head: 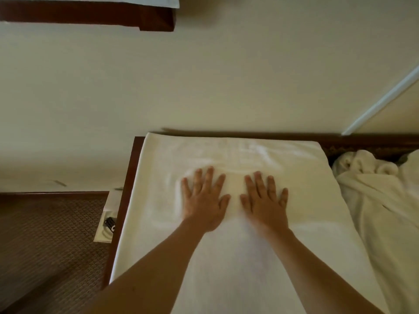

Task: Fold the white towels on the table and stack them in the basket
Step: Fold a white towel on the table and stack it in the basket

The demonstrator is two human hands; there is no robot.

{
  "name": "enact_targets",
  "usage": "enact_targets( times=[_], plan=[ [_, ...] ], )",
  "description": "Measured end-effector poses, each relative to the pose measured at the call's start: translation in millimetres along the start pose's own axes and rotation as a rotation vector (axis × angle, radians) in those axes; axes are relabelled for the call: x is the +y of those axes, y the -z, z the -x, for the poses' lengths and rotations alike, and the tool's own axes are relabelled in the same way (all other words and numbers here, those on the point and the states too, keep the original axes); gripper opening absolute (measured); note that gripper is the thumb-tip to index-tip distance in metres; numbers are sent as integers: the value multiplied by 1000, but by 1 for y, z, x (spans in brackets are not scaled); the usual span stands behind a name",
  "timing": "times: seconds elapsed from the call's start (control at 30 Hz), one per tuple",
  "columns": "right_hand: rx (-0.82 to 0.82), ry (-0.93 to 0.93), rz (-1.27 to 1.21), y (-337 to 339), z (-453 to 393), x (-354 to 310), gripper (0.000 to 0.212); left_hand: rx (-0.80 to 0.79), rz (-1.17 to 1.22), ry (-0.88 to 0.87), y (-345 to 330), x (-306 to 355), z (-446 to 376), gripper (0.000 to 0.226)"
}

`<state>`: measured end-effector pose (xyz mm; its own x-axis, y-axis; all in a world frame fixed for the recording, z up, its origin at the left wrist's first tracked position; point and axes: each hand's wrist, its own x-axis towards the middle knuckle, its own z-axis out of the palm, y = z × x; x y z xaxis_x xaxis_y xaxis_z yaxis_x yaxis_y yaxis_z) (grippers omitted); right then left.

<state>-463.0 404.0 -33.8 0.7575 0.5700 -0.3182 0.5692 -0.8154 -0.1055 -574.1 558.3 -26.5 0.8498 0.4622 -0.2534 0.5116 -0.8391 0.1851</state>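
A white towel [238,223] lies spread flat on the dark wooden table [127,189], its long axis running from the near edge away toward the wall; its near end is cut off by the frame. The left hand [204,198] and right hand [264,200] press flat on it side by side, fingers straight and spread, gripping nothing. More crumpled white towels [374,191] lie heaped to the right, partly cut off.

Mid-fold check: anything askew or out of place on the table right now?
Nothing stands out. Both hands, left and right, lie flat on the spread towel; the crumpled towels to its right await folding.
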Motion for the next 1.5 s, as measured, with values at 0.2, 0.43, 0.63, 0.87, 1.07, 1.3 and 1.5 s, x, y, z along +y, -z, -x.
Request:
enact_targets(
  times=[0.2,0.43,0.63,0.87,1.07,1.3,1.5],
  plan=[
    [32,-206,-13,28,-64,45,70,64,19,290,31,-114,-69,78],
    [4,-151,-11,34,-95,26,66,103,119,492,46,-158,-92,78],
    [426,-249,-344,65,-102,63,47,217,155,415,48,-98,-92,65],
    [193,-948,-1089,87,-169,196,59,42,62,-234,24,63,-113,75],
    [-78,-754,-1655,92,-171,234,32,1,22,-171,18,129,-152,77],
    [325,-530,-1558,108,-182,251,18,30,2,-35,8,143,-167,70],
    [479,-426,-781,104,-196,234,29,22,-22,-15,7,151,-174,73]
  ],
)
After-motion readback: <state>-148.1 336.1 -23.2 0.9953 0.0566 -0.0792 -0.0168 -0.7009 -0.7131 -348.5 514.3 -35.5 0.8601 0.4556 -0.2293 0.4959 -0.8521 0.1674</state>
